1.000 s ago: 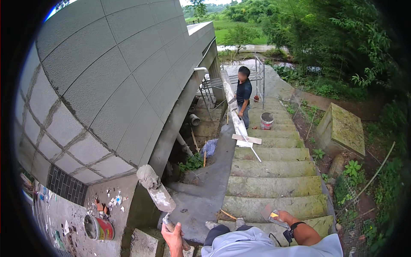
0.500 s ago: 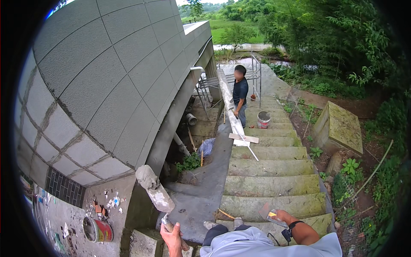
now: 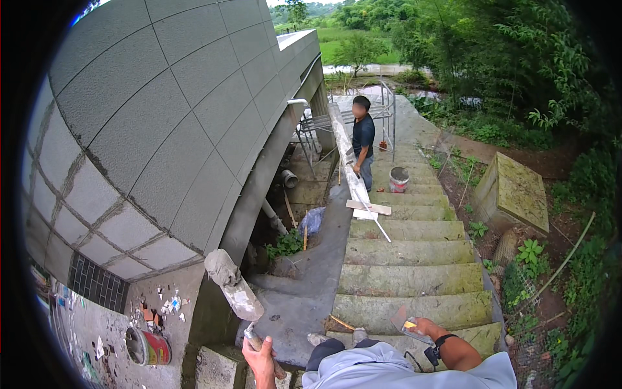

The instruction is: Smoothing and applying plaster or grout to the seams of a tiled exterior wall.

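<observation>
My left hand grips the handle of a long-bladed trowel, held out at the lower middle with a lump of grey mortar on its blade. My right hand is wrapped round a flat metal tool with a yellow part, held low over the mossy concrete steps. The steps run away from my feet, beside a grey concrete ledge.
A co-worker stands by a long pale sloping rail with boards at its lower end. Around are a bucket, another bucket, scaffolding, the tiled wall, rubble and a mossy concrete box.
The view has shifted slightly, so the scene sits a little higher and further left. The co-worker's head has turned slightly toward me. My hands keep their grip.
</observation>
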`<state>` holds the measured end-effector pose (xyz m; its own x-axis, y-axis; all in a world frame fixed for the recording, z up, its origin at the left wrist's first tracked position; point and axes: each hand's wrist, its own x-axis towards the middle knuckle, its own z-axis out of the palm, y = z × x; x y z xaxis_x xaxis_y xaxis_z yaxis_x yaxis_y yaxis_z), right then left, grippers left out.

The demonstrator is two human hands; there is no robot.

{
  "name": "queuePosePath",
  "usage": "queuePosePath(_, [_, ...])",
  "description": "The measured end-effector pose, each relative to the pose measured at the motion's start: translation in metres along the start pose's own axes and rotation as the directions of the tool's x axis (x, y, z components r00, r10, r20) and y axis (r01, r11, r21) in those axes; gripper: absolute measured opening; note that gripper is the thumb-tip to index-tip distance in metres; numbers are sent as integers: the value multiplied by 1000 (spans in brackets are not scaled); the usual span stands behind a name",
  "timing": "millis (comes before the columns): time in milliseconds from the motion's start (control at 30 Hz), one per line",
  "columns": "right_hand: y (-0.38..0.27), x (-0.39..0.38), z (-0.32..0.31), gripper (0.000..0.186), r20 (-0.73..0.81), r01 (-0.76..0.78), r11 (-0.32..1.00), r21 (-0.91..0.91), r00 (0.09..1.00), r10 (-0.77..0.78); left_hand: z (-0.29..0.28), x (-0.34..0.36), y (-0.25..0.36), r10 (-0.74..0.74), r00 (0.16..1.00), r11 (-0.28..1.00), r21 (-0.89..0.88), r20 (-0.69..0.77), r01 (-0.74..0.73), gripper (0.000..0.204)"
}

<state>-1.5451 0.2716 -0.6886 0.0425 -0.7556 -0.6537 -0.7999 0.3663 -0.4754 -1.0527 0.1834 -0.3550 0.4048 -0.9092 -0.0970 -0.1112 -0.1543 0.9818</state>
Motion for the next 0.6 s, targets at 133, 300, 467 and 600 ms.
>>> queuePosePath(133, [6, 0, 1, 60, 6, 3, 1000, 27, 1000, -4, -1, -1, -6, -3, 1000, 1000, -6, 0, 3, 33])
queuePosePath(300, [2, -1, -1, 61, 28, -18, 998, 59, 999, 17, -1, 1, -7, -6, 1000, 1000, 2, 11, 6, 35])
queuePosePath(467, [-1, 4, -5, 61, 37, -62, 998, 27, 997, 61, 4, 6, -5, -9, 1000, 1000, -15, 3, 9, 33])
queuePosePath(600, [3, 11, -2, 60, 22, 33, 999, -1, 999, -33, 0, 2, -2, 15, 1000, 999, -29, -5, -15, 33])
